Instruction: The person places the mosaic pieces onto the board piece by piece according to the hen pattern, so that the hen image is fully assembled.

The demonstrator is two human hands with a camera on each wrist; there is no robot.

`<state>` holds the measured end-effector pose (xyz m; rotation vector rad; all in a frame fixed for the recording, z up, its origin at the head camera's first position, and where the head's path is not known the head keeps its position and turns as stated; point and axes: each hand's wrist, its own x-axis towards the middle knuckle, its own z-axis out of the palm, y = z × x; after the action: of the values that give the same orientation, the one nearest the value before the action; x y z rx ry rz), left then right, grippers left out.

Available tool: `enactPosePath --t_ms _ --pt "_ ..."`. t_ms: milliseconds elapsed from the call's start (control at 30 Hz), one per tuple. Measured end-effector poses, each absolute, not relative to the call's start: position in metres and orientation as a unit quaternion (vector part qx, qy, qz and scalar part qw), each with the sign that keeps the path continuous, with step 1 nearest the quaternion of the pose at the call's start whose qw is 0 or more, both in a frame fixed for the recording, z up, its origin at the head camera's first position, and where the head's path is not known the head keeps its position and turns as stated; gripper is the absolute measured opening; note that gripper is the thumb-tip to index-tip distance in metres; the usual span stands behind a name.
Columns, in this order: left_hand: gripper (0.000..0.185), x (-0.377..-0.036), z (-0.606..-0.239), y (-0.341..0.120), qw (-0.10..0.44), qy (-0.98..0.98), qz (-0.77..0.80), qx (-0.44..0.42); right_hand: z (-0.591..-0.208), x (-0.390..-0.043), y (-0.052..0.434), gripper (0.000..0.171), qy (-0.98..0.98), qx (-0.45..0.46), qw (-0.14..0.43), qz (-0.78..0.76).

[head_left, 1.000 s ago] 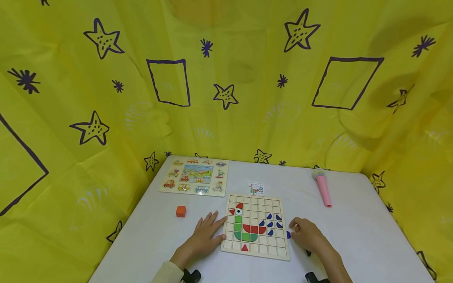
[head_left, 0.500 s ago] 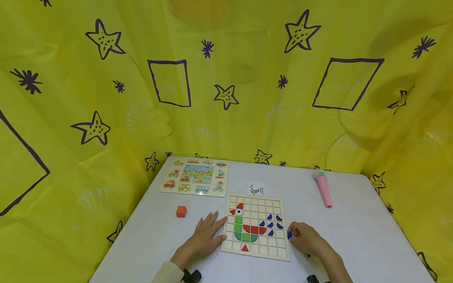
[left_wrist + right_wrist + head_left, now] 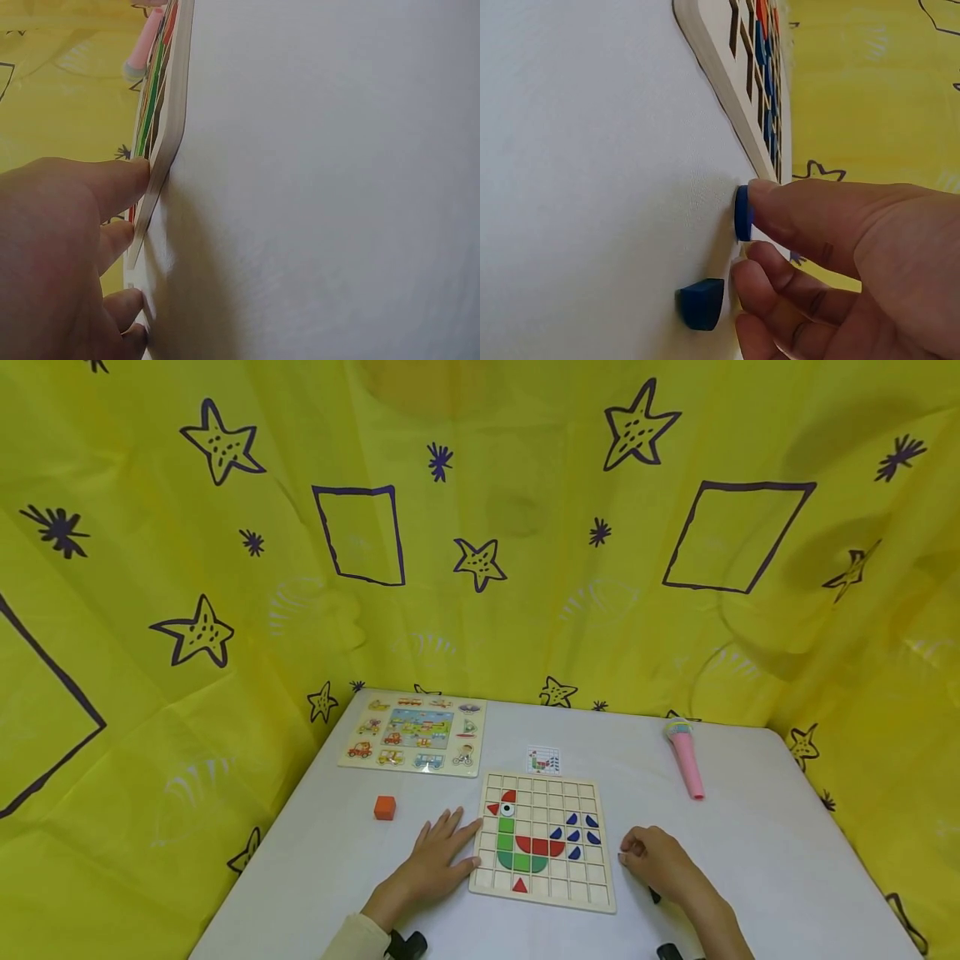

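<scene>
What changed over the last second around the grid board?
The right hand shifted slightly right along the table, so the blue piece at its fingertips, seen earlier from the head view, is now hidden there; the wrist view shows it pinched. The left hand stayed flat against the board.

Cream sleeve (image 3: 348,939) at left wrist; black wrist-worn cameras (image 3: 406,945) below both hands.

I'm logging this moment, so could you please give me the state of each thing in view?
Grid board: flat on table, partly filled.
Left hand: open, flat, fingers against board edge.
Right hand: beside board, pinching a blue piece.
Second blue piece: loose on table by that hand.
Orange cube: loose, untouched.
Pink microphone: lying down.
Vehicle puzzle: flat, complete.
</scene>
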<state>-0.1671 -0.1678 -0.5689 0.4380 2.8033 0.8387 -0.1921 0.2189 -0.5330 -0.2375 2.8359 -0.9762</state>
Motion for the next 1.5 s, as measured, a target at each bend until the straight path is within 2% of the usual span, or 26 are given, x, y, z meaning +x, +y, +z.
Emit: enactPosePath --t_ms 533,1100,1500 --pt "0.063 -0.1663 -0.566 -0.1658 0.092 0.944 0.281 0.146 -0.5352 -0.1865 0.2215 0.017 0.938 -0.076 0.073 -0.329" --pt "0.063 -0.1659 -0.5647 -0.1666 0.093 0.944 0.279 0.146 -0.5365 -0.1888 0.2218 0.012 0.951 -0.048 0.076 -0.297" --pt "0.063 -0.1665 -0.5657 -0.1676 0.092 0.945 0.276 0.148 -0.5385 -0.1897 0.2147 0.012 0.95 -0.037 0.047 -0.308"
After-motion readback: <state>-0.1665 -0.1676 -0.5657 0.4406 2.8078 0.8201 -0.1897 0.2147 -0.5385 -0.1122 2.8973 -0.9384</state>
